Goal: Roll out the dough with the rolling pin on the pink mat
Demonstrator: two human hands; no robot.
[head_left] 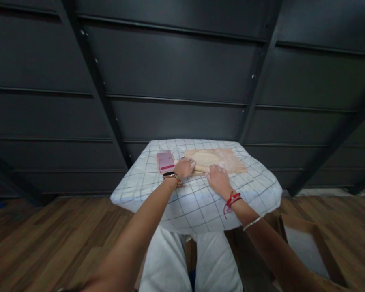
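A pale wooden rolling pin lies across the near part of a floured board. My left hand is closed over its left end, and my right hand grips it toward the right. Just beyond the pin, a flattened sheet of pale dough rests on the board. White flour covers the board's right side. Left of my left hand, a pink and lilac rectangular packet or card lies flat; its print is too small to read.
The small table wears a white checked cloth that hangs over its edges. Dark metal panels rise behind it. On the wooden floor at the right stands an open cardboard box. My legs are under the table's near edge.
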